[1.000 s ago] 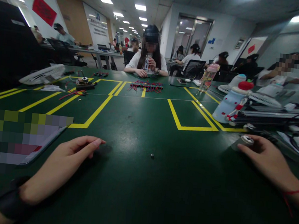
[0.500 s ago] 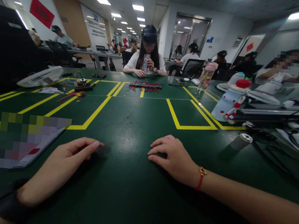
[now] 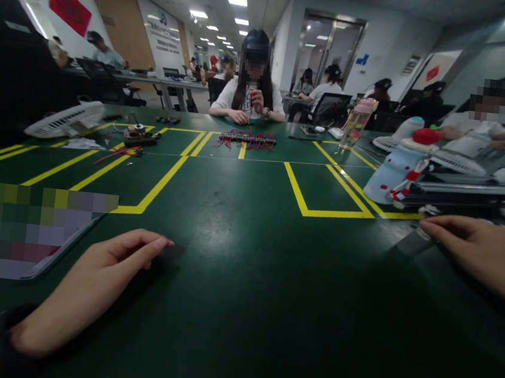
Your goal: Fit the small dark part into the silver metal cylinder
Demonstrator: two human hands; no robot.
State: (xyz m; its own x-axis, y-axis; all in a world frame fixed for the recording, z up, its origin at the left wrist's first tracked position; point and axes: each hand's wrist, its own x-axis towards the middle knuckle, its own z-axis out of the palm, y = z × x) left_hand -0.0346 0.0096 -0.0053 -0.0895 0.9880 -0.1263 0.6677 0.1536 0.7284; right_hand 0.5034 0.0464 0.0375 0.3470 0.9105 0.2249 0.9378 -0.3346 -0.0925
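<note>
My left hand (image 3: 110, 276) rests on the green table at the left, thumb and index finger pressed together. Whatever sits between those fingertips, if anything, is hidden or too small to make out. A dark band is round the left wrist. At the right edge, my right hand (image 3: 484, 252) has its fingertips closed at the top of a small grey cylinder (image 3: 411, 243) standing on the table. The fingers cover the cylinder's upper end. Just beyond it stands a light blue bottle (image 3: 387, 173) with a red top.
A flat tablet-like item (image 3: 68, 251), partly blurred out, lies beside my left hand. Bundled red and blue wires (image 3: 246, 140) lie mid-table before a seated person (image 3: 226, 99) holding a can. Metal rails (image 3: 473, 191) lie at the right, a white fan (image 3: 68, 118) at the left.
My right hand has moved from mid-table far to the right and closed at the small grey cylinder. My left hand keeps its place. The view has shifted slightly.
</note>
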